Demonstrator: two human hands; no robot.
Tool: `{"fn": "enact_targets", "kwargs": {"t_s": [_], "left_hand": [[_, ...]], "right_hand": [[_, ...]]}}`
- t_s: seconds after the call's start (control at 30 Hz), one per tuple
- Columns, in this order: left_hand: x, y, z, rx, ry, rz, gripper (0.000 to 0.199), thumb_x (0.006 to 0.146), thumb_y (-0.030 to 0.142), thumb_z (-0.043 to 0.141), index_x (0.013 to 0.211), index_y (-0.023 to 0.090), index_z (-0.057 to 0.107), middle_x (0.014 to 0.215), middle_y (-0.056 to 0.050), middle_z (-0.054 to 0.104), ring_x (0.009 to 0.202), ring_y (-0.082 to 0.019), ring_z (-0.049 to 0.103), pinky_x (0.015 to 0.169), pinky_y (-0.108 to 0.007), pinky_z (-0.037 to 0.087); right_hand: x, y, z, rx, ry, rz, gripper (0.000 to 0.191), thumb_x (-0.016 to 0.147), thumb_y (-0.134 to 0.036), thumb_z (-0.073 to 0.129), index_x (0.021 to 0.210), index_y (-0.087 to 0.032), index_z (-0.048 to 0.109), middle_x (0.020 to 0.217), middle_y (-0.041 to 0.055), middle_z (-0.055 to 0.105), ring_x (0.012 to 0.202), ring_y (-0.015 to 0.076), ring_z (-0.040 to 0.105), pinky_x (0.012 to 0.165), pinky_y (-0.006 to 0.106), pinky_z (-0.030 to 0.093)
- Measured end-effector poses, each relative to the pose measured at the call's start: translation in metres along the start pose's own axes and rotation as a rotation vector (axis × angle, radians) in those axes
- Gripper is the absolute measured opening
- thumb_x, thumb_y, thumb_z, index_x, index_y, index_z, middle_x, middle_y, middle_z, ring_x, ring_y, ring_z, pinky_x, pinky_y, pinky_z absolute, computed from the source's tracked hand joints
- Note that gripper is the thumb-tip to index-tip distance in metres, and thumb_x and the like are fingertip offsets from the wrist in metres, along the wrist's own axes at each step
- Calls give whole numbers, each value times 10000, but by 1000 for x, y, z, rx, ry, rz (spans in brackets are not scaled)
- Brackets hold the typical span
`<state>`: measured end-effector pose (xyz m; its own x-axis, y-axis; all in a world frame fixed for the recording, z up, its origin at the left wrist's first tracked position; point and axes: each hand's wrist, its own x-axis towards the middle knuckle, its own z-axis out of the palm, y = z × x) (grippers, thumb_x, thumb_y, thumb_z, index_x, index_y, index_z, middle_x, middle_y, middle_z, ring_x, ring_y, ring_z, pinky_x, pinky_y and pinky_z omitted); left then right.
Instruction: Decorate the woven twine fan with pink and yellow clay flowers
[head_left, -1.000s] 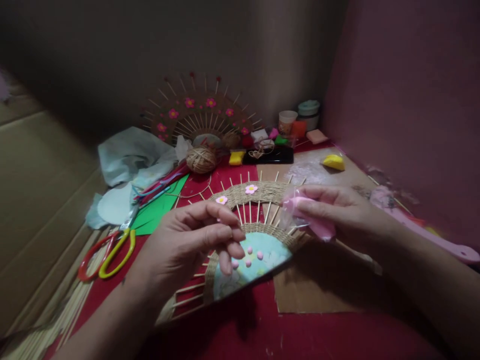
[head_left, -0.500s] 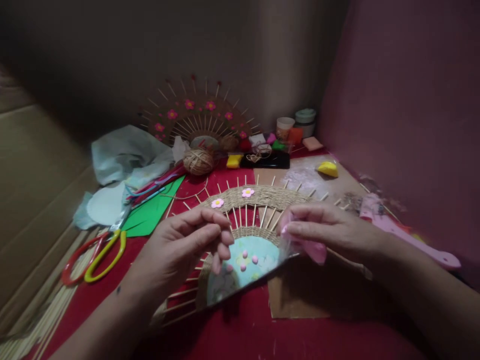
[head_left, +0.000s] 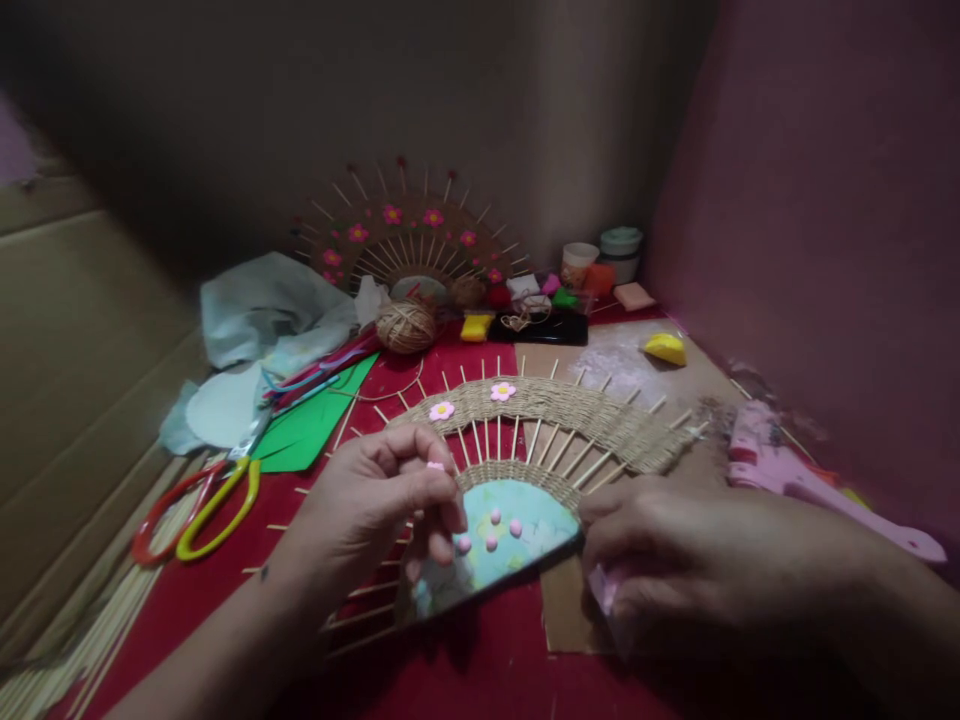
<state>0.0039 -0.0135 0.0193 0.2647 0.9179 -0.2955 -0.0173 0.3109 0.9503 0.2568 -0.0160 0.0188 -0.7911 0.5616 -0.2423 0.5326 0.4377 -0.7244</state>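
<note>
The right hand (head_left: pixel 664 560) is closed around a plastic-wrapped pink lump (head_left: pixel 606 586), just beside the right end of the fan's pale blue centre (head_left: pixel 540 505). The left hand (head_left: pixel 401 490) hangs over the fan's left side with its fingers curled and thumb near forefinger; a bit of pink shows there, but whether the hand pinches it cannot be told. Between the hands, the woven fan (head_left: pixel 570 405) spreads its sticks across the red tabletop (head_left: pixel 480 675) and a piece of cardboard (head_left: pixel 562 615). Two pink flowers (head_left: pixel 502 392) with yellow middles sit on its outer band, and four small pink balls (head_left: pixel 515 528) lie on the blue centre. Farther left are scissors (head_left: pixel 253 490) with one red and one yellow handle, a green sheet (head_left: pixel 311 435) and a white disc (head_left: pixel 223 410). Beyond the fan sit a twine ball (head_left: pixel 406 327) and a yellow lump (head_left: pixel 665 348); a pink tool (head_left: pixel 825 492) lies to the right. At the back stands a second fan (head_left: pixel 375 230), decorated with brighter pink flowers.
</note>
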Motion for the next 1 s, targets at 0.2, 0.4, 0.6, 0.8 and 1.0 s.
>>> {"fn": "enact_targets", "kwargs": {"t_s": [0.2, 0.4, 0.6, 0.8, 1.0], "left_hand": [[5, -3, -4, -28, 67, 141, 162, 656, 203, 750, 684, 163, 596, 479, 55, 528, 374, -45, 457, 352, -133, 384], [6, -5, 2, -65, -73, 124, 131, 813, 198, 628, 932, 147, 650, 763, -55, 690, 554, -125, 639, 468, -201, 519], [5, -5, 2, -64, -115, 112, 115, 823, 229, 624, 891, 139, 644, 740, -54, 688, 544, -138, 650, 448, -198, 521], [4, -5, -3, -108, -55, 53, 154, 805, 286, 647, 769, 139, 678, 577, -3, 624, 409, -83, 568, 351, -144, 457], [11, -7, -1, -305, -200, 61, 141, 786, 140, 651, 911, 110, 709, 751, -68, 691, 568, -126, 656, 456, -175, 548]], "right_hand": [[-1, -2, 8, -88, 126, 161, 145, 657, -65, 550, 685, -201, 591, 655, -24, 564, 559, 100, 444, 441, 206, 251], [-4, 7, 13, -87, 160, 85, 198, 675, -31, 513, 711, -205, 603, 654, -21, 573, 569, 102, 440, 477, 211, 272], [-2, 4, 9, -75, 169, 78, 172, 682, -50, 510, 684, -198, 598, 707, -13, 582, 585, 103, 444, 479, 220, 241], [-1, 1, 6, -89, 130, 53, 167, 681, -42, 525, 676, -194, 594, 700, -20, 590, 594, 102, 462, 498, 222, 273], [0, 0, 6, -104, 159, 4, 107, 779, -118, 555, 715, -199, 584, 729, -21, 588, 650, 111, 487, 552, 223, 338]]}}
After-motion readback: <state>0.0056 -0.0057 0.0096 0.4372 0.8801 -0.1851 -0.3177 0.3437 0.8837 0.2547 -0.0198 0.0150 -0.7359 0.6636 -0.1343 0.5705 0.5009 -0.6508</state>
